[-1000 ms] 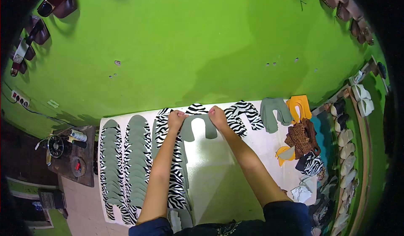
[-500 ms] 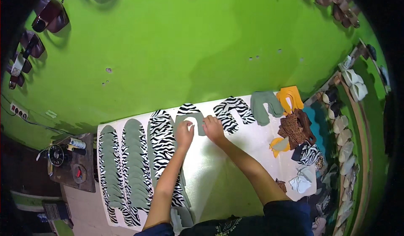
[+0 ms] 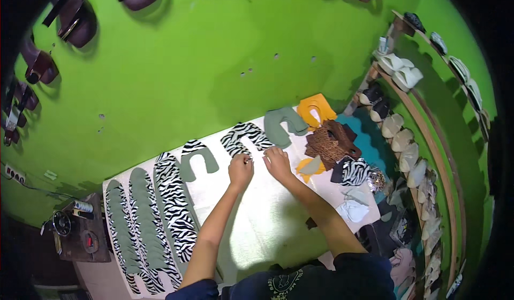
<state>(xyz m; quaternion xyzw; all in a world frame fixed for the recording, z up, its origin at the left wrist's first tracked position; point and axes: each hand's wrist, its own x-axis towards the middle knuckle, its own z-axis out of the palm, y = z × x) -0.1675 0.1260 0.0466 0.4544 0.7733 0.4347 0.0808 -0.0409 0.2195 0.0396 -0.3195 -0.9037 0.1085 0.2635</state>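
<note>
A U-shaped zebra-print piece (image 3: 245,133) lies near the far edge of the table, its two legs toward me. My left hand (image 3: 241,170) is closed at the end of its left leg. At the tip of the right leg, my right hand (image 3: 277,162) has its fingers bent and pinched together, partly covering the edge. Left of it rests a green U-shaped piece (image 3: 205,158), overlapping a zebra-print one (image 3: 193,146). Beyond my right hand are green U-shaped pieces (image 3: 276,126).
Overlapping rows of green pieces (image 3: 143,203) and zebra-print pieces (image 3: 172,203) cover the table's left side. Orange pieces (image 3: 321,105), brown patterned scraps (image 3: 327,143) and white scraps (image 3: 353,209) crowd the right. A shoe rack (image 3: 423,134) stands at right, a small dark table (image 3: 96,236) at left.
Both hands have left the green U-shaped piece, which now lies on the zebra-print one, and have come to the zebra-print piece on its right. The view has turned to the right.
</note>
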